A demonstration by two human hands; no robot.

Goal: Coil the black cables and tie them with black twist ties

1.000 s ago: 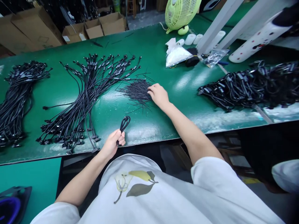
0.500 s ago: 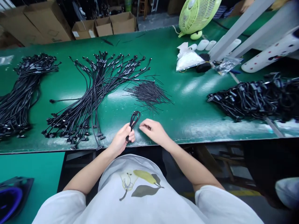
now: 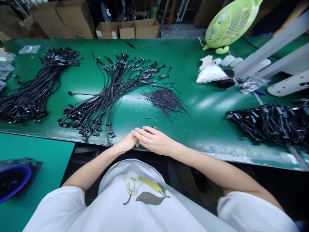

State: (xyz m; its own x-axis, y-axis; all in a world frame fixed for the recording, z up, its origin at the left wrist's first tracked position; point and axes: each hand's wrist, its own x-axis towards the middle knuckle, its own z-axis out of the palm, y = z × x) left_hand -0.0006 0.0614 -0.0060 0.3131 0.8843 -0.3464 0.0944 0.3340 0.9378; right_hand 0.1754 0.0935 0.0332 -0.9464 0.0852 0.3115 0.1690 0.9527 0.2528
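Note:
My left hand (image 3: pixel 126 143) and my right hand (image 3: pixel 154 140) meet at the front edge of the green table (image 3: pixel 200 129), with the right fingers lying across the left fingers. The left hand's curled fingers seem to keep the black cable (image 3: pixel 154 127), which is almost hidden, with only a small dark tip showing above the right hand. A loose pile of short black wires (image 3: pixel 165 103) lies just beyond my hands. A fanned bundle of long black connector cables (image 3: pixel 116 93) spreads to their left.
Another black cable bundle (image 3: pixel 33 87) lies at the far left, and a dark tangled heap (image 3: pixel 270 124) at the right. Farther back are a white plastic bag (image 3: pixel 211 74), white rolls (image 3: pixel 228 60), a green fan (image 3: pixel 231 22) and cardboard boxes (image 3: pixel 127 29).
My right hand has moved left and now lies over the left hand. The looped black cable, visible earlier in my left hand, is now almost entirely hidden. The view has shifted slightly.

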